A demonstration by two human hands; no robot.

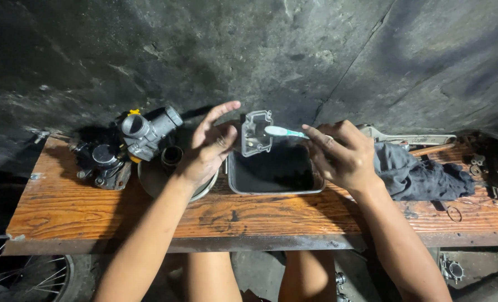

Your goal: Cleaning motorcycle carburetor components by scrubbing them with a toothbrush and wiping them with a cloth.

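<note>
Head view, looking down on a worn wooden tabletop (92, 212) set against a dark stained wall.

Your left hand (207, 151), centre of the frame, holds a small translucent float-bowl cover (256, 133) at its left edge, above the far rim of the tray. The grip is made with thumb and lower fingers; the index finger sticks up and away, toward the top of the frame.

Your right hand (341, 154), right of centre, is closed around the handle of a toothbrush (285, 132). The white and teal brush end points left and its head touches the right side of the cover.

Directly below both hands sits a rectangular metal tray (274, 170) holding dark liquid. Cover and brush are held over its far edge.

Left of the tray: a round metal bowl (148, 179), partly hidden under your left wrist, with a short dark tube (172, 156) standing in it. A grey carburetor body (145, 131) leans on the bowl's far rim. Further left, a dark greasy engine part (101, 162) lies on the tabletop.

Right of the tray: a crumpled dark grey rag (422, 176), just beside your right wrist. Behind it, an adjustable wrench (408, 138) lies along the wall. Small rings and fittings (475, 165) sit at the far right, too small to identify.

Lower left corner: part of a spoked wheel (20, 274), below the tabletop.
</note>
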